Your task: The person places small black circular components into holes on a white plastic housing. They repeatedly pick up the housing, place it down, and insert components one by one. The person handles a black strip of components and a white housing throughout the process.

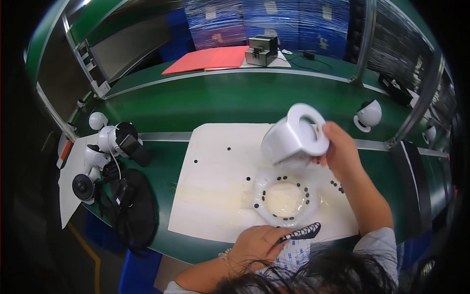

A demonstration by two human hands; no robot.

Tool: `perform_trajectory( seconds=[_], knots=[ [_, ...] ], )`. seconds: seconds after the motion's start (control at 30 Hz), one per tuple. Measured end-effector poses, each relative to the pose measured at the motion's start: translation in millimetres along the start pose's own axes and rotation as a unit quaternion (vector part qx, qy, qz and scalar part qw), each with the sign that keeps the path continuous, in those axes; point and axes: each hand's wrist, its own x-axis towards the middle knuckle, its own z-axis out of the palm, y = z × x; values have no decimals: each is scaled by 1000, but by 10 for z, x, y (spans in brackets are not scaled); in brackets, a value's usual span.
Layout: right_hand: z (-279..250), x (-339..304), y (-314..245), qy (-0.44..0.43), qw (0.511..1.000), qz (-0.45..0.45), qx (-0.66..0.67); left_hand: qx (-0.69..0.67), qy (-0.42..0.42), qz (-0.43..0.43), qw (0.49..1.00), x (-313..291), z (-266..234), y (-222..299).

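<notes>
My right hand [341,152] grips a white plastic housing [281,142] by its ring-shaped end, tilted above the cardboard sheet [210,196]. On the sheet below it lies a translucent white ring [262,188] with several small black dots around its opening. My left hand [254,245], near the front edge, is closed on a slim black strip with a pale pattern [301,232]; its exact kind is unclear. A white sheet with blue print [296,252] lies by that hand, partly hidden by hair. Loose black dots [248,179] are scattered on the cardboard.
At left stand white camera-like devices [108,139] with cables, beside a black bag [137,201]. Another white device [368,115] stands at right. Behind are a pink foam sheet [208,60], a metal box [262,50] and wrapped blue crates [274,24]. Metal posts [367,39] frame the bench.
</notes>
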Motion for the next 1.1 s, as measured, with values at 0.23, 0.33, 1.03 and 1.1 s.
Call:
perform_trajectory(
  seconds=[0.23,0.33,1.03,1.1],
  knots=[
    [144,-781,230,-18,993,114,25,-80,103,-93,987,-39,24,-7],
    [82,-856,343,-33,987,153,27,-127,128,-131,975,-61,67,-31],
    [73,-1149,189,-156,889,-170,-394,-96,162,-95,978,-163,77,-95],
    [37,-1119,201,-187,862,-231,-411,-82,156,-106,979,-147,45,-57]
  ],
)
